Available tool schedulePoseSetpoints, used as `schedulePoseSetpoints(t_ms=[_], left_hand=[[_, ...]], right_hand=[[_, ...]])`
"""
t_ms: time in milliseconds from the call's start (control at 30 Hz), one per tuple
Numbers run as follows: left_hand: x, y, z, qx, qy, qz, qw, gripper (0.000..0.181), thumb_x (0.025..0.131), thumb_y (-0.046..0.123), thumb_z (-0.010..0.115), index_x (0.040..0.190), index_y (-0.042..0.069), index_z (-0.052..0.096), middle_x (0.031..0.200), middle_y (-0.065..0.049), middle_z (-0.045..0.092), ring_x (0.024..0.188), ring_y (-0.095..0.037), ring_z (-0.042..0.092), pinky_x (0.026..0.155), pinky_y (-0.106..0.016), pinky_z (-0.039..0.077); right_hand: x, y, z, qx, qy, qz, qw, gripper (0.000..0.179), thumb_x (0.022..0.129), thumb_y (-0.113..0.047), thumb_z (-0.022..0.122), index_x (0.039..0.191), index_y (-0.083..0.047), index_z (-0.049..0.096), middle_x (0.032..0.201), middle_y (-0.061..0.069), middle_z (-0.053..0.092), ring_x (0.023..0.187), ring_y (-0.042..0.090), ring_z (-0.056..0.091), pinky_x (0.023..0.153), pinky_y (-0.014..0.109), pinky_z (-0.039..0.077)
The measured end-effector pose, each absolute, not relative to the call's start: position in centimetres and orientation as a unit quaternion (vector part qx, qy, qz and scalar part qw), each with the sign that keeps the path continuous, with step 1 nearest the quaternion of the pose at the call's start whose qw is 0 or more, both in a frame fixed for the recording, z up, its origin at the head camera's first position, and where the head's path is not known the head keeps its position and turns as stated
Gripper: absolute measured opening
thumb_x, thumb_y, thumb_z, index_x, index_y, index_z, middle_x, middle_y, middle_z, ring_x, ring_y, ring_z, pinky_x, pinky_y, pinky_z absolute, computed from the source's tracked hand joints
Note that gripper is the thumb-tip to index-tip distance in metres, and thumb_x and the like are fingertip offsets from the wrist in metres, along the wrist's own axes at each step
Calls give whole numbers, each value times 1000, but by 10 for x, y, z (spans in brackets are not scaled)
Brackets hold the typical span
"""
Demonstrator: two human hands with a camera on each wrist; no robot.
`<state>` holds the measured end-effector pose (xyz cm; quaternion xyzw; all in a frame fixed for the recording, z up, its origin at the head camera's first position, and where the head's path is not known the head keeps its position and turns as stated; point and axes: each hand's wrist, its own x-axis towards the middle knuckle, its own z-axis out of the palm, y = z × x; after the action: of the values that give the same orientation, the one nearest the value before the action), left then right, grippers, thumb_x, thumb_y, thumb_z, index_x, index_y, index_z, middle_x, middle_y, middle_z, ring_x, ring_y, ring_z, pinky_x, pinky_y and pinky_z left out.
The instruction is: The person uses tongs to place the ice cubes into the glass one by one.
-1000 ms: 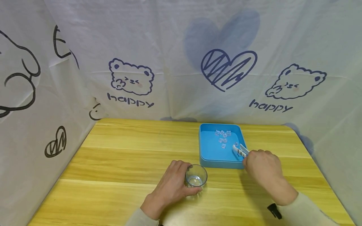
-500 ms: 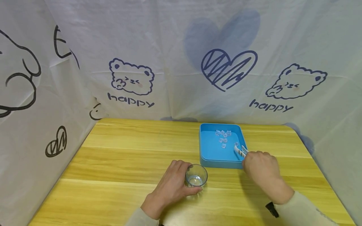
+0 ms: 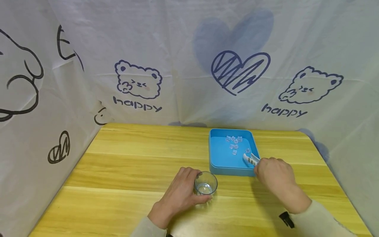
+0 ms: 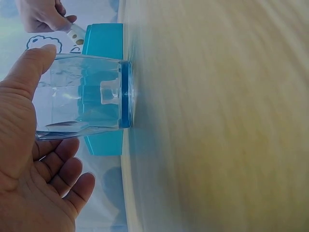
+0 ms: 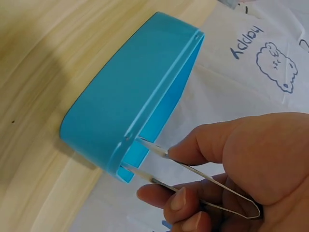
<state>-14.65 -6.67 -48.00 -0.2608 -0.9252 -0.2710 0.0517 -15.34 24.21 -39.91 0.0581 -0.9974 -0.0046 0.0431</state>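
My left hand holds a clear drinking glass upright on the table, thumb on the near side and fingers round the far side. One small clear cube shows inside at its bottom in the left wrist view. My right hand pinches a pair of small tongs between thumb and fingers, over the near right corner of a blue tray. Both tong arms stand apart, their tips reaching inside the tray. A lone clear cube lies just beyond the tips. Several more clear cubes cluster towards the tray's back.
The wood-grain table carries the glass and the tray. Behind it hangs a white cloth printed with bears and hearts, and another stretch of cloth borders the left side.
The tongs reached forward a little towards the lone cube, then came back slightly nearer and to the right, with their tips still apart. Left hand and glass have stayed put.
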Motion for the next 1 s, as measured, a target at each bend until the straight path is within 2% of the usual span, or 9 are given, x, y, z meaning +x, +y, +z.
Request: schedulePoseSetpoints(t_ms=[467,533,767,1000], left_hand=[[-146,-66,-480,-253,-928,-271,41,77,79,62,86,131,9,64,116,0,64,107,-16,52,93,-33,52],[-146,-66,-481,-253,-928,-270,42,77,79,61,86,131,8,65,116,-1,64,107,-16,53,93,-33,52],[-146,-66,-481,-252,-928,-269,43,77,79,61,86,131,8,65,116,-1,64,108,-17,53,95,-34,51],[-147,-66,-482,-252,-928,-271,45,76,79,62,86,130,9,65,115,0,64,108,-16,53,95,-34,51]], right_hand=[[-159,247,-397,36,-998,11,-40,34,97,-19,64,66,-10,54,62,5,47,58,22,45,51,33,38],[-159,248,-399,39,-999,12,-33,33,97,-18,65,67,-9,54,63,5,47,58,22,45,52,33,38],[-158,251,-409,73,-996,19,48,35,91,-15,68,62,-10,50,60,4,43,53,20,41,48,31,34],[-157,254,-414,80,-993,36,76,35,90,-14,68,61,-11,48,59,3,42,52,20,40,48,32,32]])
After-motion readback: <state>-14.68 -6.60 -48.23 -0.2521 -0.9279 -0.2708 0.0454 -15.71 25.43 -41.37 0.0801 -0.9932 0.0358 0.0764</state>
